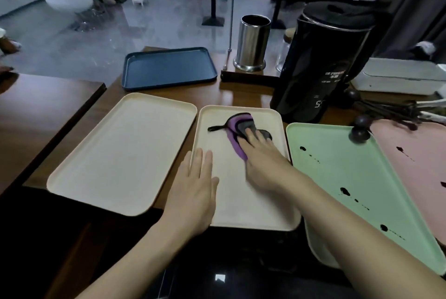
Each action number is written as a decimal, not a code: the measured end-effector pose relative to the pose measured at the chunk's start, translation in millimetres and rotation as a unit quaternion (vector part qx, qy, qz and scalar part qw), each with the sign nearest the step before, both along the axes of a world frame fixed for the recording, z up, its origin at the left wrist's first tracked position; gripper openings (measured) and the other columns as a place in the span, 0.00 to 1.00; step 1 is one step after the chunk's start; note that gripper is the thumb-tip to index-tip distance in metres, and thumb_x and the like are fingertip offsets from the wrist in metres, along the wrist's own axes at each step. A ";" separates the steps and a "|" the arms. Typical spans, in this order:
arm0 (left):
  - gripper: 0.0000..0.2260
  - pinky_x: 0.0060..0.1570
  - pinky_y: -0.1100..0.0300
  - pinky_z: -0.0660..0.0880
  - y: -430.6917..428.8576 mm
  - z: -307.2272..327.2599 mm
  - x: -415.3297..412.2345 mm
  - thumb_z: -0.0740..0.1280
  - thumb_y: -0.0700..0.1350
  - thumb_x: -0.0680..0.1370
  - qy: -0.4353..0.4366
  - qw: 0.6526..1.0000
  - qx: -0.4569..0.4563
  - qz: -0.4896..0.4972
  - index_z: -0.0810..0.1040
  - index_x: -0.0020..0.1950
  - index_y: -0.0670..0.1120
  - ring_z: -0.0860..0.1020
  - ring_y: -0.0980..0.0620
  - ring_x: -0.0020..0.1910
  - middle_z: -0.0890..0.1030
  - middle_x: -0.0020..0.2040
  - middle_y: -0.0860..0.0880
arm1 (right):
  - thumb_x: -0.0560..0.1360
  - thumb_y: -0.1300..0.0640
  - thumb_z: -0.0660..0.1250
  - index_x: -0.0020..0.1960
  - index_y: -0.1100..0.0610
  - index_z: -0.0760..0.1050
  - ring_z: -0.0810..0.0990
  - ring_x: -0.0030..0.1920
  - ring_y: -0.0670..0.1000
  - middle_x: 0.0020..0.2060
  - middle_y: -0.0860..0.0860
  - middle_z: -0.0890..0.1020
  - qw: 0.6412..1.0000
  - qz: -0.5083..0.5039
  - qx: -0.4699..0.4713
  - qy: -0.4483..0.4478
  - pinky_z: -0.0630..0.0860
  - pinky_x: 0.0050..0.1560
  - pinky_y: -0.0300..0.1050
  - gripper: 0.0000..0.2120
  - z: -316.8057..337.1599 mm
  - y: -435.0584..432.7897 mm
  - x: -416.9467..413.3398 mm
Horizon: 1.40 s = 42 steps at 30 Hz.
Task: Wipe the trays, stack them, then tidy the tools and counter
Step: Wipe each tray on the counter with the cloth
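Note:
Two cream trays lie side by side on the wooden counter. On the middle cream tray my right hand presses flat on a purple and grey cloth, fingers straight. My left hand rests flat on that tray's left rim, fingers extended. The left cream tray holds nothing. A green tray to the right carries dark splashes. A pink tray at the far right also has dark spots. A dark blue tray sits behind.
A tall black kettle stands behind the middle tray, a steel cylinder to its left. Dark long-handled spoons lie across the green and pink trays' far ends. A white box sits at the back right.

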<state>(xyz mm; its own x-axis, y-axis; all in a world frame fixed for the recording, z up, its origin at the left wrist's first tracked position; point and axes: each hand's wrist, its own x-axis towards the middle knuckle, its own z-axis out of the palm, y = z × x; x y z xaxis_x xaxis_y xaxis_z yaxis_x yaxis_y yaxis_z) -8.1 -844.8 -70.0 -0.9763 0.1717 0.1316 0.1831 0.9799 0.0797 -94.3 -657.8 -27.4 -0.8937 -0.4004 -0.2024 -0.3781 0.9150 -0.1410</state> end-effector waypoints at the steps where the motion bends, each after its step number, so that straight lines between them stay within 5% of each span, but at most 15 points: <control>1: 0.29 0.78 0.42 0.55 -0.7 -2.9 -0.5 0.41 0.51 0.85 -0.011 1.000 0.001 -0.002 0.53 0.81 0.33 0.54 0.37 0.81 0.58 0.80 0.34 | 0.78 0.61 0.57 0.82 0.54 0.48 0.44 0.81 0.59 0.82 0.55 0.44 1.000 -0.007 -0.007 0.000 0.46 0.79 0.58 0.35 0.0 -3.6 -15.3; 6: 0.30 0.79 0.42 0.49 -1.3 -7.3 -1.9 0.38 0.51 0.84 -0.011 0.999 -0.033 0.003 0.51 0.81 0.33 0.48 0.36 0.82 0.54 0.81 0.33 | 0.79 0.60 0.56 0.81 0.56 0.51 0.47 0.80 0.60 0.81 0.56 0.48 1.000 -0.016 -0.012 0.020 0.47 0.78 0.57 0.31 1.3 -17.4 -10.7; 12: 0.28 0.76 0.35 0.50 -5.4 -6.8 -2.4 0.41 0.45 0.83 -0.009 0.996 -0.077 -0.052 0.60 0.80 0.34 0.48 0.30 0.80 0.57 0.79 0.30 | 0.71 0.51 0.36 0.80 0.56 0.58 0.48 0.81 0.58 0.81 0.57 0.52 0.995 0.040 -0.094 -0.001 0.47 0.79 0.56 0.39 -0.1 -29.2 97.4; 15: 0.26 0.75 0.36 0.60 -7.1 -8.7 -1.0 0.50 0.46 0.83 0.021 0.999 -0.038 -0.033 0.65 0.77 0.31 0.59 0.30 0.79 0.64 0.76 0.30 | 0.77 0.57 0.46 0.82 0.57 0.50 0.44 0.81 0.59 0.81 0.58 0.46 0.998 -0.001 -0.062 0.006 0.41 0.78 0.53 0.32 1.8 -19.4 106.3; 18: 0.31 0.78 0.40 0.55 -7.5 -9.6 0.6 0.41 0.52 0.84 0.002 1.000 -0.021 -0.005 0.56 0.80 0.33 0.52 0.34 0.81 0.57 0.80 0.33 | 0.78 0.60 0.57 0.82 0.57 0.46 0.42 0.81 0.59 0.81 0.58 0.44 0.999 -0.040 -0.017 0.019 0.41 0.79 0.54 0.36 -3.5 -14.6 80.3; 24: 0.32 0.79 0.42 0.50 -5.8 -11.5 -0.4 0.37 0.52 0.83 -0.005 1.000 -0.016 -0.011 0.53 0.81 0.35 0.49 0.35 0.82 0.55 0.81 0.34 | 0.78 0.60 0.57 0.80 0.57 0.53 0.49 0.80 0.62 0.81 0.58 0.50 0.993 -0.111 -0.012 0.043 0.50 0.78 0.59 0.31 -4.9 -6.2 -12.9; 29: 0.31 0.79 0.41 0.52 -4.0 -9.0 -0.6 0.38 0.52 0.83 0.000 1.000 0.000 -0.006 0.56 0.81 0.35 0.50 0.36 0.82 0.56 0.81 0.35 | 0.79 0.61 0.58 0.77 0.57 0.60 0.56 0.77 0.61 0.79 0.57 0.58 0.996 -0.052 -0.033 0.069 0.55 0.76 0.58 0.27 -4.4 -45.3 -31.9; 33: 0.31 0.79 0.43 0.45 -3.4 -9.3 -0.2 0.34 0.51 0.82 -0.019 1.000 -0.019 -0.007 0.46 0.83 0.37 0.42 0.38 0.82 0.47 0.83 0.37 | 0.78 0.59 0.59 0.77 0.56 0.62 0.60 0.75 0.60 0.77 0.56 0.63 0.995 -0.006 -0.051 0.088 0.59 0.75 0.55 0.27 0.2 -86.8 -45.3; 42: 0.32 0.78 0.39 0.42 -4.9 -12.5 -0.2 0.28 0.50 0.81 -0.039 0.997 -0.060 -0.012 0.43 0.82 0.35 0.39 0.35 0.81 0.46 0.82 0.35 | 0.78 0.60 0.57 0.80 0.54 0.54 0.53 0.79 0.60 0.80 0.55 0.55 0.999 -0.037 -0.032 0.017 0.52 0.78 0.60 0.31 7.4 -71.9 -55.9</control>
<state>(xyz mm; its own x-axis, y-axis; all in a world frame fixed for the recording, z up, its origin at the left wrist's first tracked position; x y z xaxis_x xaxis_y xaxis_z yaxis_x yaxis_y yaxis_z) -8.3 -849.7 -82.5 -0.9781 0.2056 0.0331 0.2050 0.9785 -0.0221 -150.2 -729.8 -20.0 -0.9277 -0.3433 -0.1468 -0.3145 0.9303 -0.1885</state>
